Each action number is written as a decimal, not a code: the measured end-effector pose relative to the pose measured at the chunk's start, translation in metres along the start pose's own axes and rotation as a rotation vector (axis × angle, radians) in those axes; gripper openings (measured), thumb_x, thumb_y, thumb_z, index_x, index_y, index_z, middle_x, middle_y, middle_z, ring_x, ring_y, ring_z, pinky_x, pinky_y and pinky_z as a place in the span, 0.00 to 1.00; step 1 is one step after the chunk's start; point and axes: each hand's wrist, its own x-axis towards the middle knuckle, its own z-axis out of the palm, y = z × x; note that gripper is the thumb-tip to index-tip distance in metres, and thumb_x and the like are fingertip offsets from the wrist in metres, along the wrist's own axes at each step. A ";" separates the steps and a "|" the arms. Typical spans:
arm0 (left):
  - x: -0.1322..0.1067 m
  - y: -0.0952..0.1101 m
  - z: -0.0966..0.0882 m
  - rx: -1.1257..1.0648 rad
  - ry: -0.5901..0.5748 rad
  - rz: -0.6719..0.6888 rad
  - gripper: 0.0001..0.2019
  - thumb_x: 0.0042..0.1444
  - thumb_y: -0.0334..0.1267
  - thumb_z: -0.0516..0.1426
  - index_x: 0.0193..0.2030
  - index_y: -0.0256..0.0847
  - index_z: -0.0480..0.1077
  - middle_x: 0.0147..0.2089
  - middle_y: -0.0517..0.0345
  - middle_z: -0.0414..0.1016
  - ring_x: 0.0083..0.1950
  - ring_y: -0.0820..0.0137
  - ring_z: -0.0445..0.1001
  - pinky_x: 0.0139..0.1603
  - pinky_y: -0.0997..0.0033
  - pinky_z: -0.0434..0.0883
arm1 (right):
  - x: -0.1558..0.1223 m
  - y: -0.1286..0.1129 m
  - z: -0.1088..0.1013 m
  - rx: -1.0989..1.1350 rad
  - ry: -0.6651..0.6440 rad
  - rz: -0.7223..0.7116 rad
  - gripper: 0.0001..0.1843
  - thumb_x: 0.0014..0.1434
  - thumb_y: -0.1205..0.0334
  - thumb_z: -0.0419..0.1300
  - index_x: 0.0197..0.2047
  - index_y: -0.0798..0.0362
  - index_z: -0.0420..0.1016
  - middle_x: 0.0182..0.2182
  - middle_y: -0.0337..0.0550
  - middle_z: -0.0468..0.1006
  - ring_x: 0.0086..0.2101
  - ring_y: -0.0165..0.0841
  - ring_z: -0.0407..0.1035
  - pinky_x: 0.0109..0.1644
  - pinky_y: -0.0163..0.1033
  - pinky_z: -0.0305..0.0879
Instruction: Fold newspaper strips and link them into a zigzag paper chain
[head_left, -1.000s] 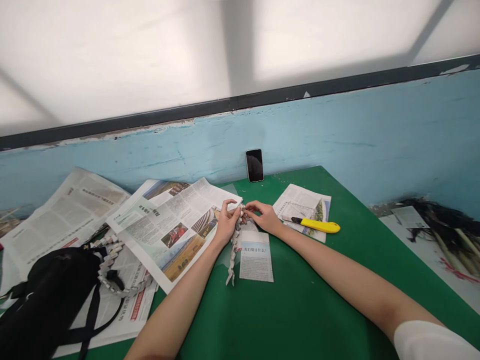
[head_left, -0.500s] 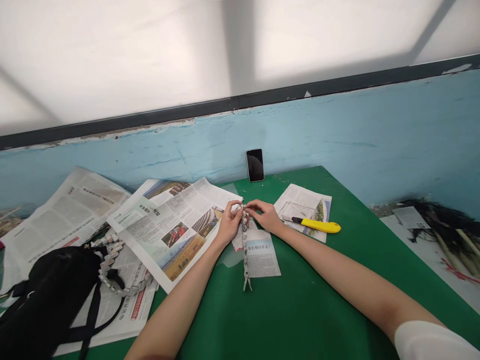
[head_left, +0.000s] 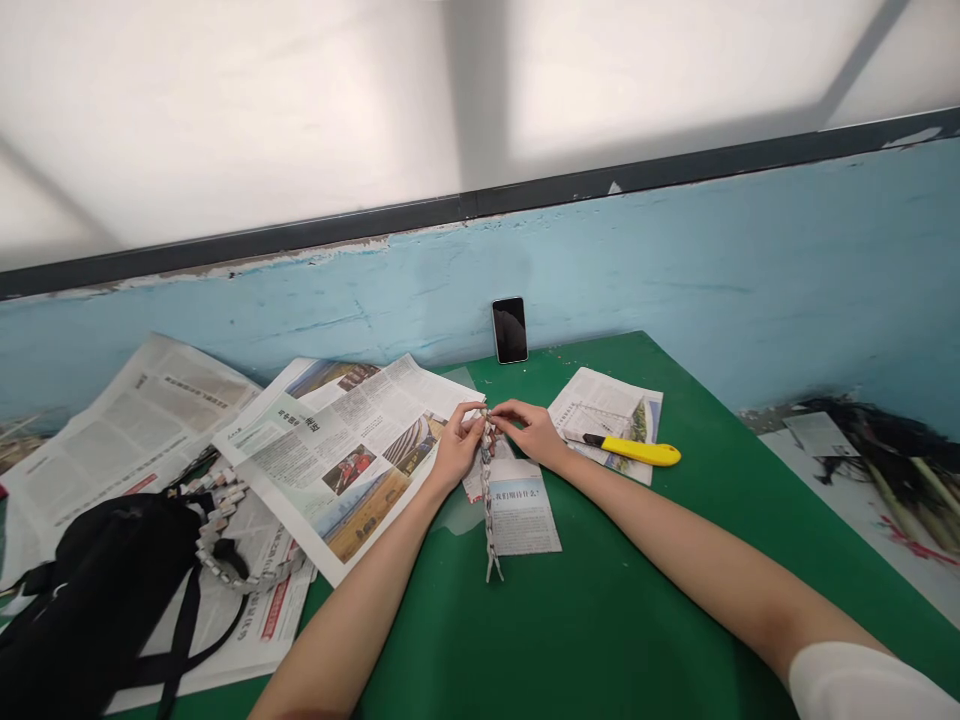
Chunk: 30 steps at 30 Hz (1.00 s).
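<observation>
A narrow chain of folded paper [head_left: 489, 515] hangs down from my fingertips, its lower end splitting into two loose tips. My left hand [head_left: 459, 440] pinches its upper end from the left. From the right, my right hand [head_left: 532, 432] grips the same end between thumb and forefinger, the fingertips of both hands almost touching. Behind the chain lies a cut piece of newspaper [head_left: 529, 520] on the green table [head_left: 585, 620]. Small details of the fold between the fingers are hidden.
A yellow-handled utility knife [head_left: 641, 451] rests on a newspaper piece [head_left: 589, 390] at right. A phone [head_left: 511, 330] leans against the blue wall [head_left: 675, 260]. Newspaper sheets [head_left: 360, 430], a black bag [head_left: 97, 590] and another folded-paper chain [head_left: 259, 583] occupy the left side.
The hanging part of the paper chain has shifted slightly to the left. Both hands stay in nearly the same place, still pinching its top.
</observation>
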 end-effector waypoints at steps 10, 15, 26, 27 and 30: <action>-0.002 0.008 0.005 0.051 0.014 0.014 0.23 0.59 0.53 0.64 0.54 0.42 0.69 0.29 0.63 0.73 0.27 0.74 0.69 0.32 0.75 0.65 | 0.000 0.007 0.002 0.005 0.037 0.061 0.10 0.64 0.51 0.64 0.42 0.49 0.77 0.35 0.41 0.81 0.35 0.36 0.76 0.42 0.41 0.76; -0.002 0.012 0.006 0.058 0.036 0.014 0.24 0.59 0.53 0.64 0.54 0.41 0.70 0.28 0.63 0.72 0.27 0.75 0.67 0.31 0.76 0.63 | 0.002 0.009 0.003 0.016 0.014 0.101 0.12 0.65 0.50 0.63 0.43 0.49 0.75 0.35 0.41 0.80 0.34 0.35 0.76 0.41 0.40 0.75; -0.001 0.006 0.002 0.012 0.079 -0.041 0.30 0.57 0.53 0.65 0.60 0.43 0.60 0.26 0.68 0.69 0.24 0.77 0.64 0.27 0.79 0.57 | 0.004 0.005 0.002 -0.040 -0.023 0.046 0.11 0.67 0.52 0.62 0.45 0.50 0.78 0.39 0.44 0.81 0.38 0.36 0.75 0.46 0.42 0.73; -0.001 0.006 0.002 0.009 0.077 -0.045 0.30 0.57 0.53 0.65 0.59 0.43 0.60 0.26 0.68 0.69 0.24 0.77 0.64 0.27 0.79 0.57 | 0.004 0.006 0.002 -0.047 -0.025 0.050 0.11 0.67 0.52 0.62 0.44 0.50 0.78 0.38 0.43 0.80 0.37 0.36 0.75 0.45 0.42 0.73; 0.000 0.006 0.002 0.005 0.070 -0.046 0.29 0.57 0.53 0.65 0.59 0.43 0.61 0.27 0.68 0.70 0.24 0.77 0.64 0.27 0.79 0.57 | 0.003 0.008 0.002 -0.060 -0.035 0.051 0.11 0.67 0.52 0.61 0.44 0.50 0.78 0.38 0.43 0.80 0.37 0.36 0.75 0.45 0.42 0.73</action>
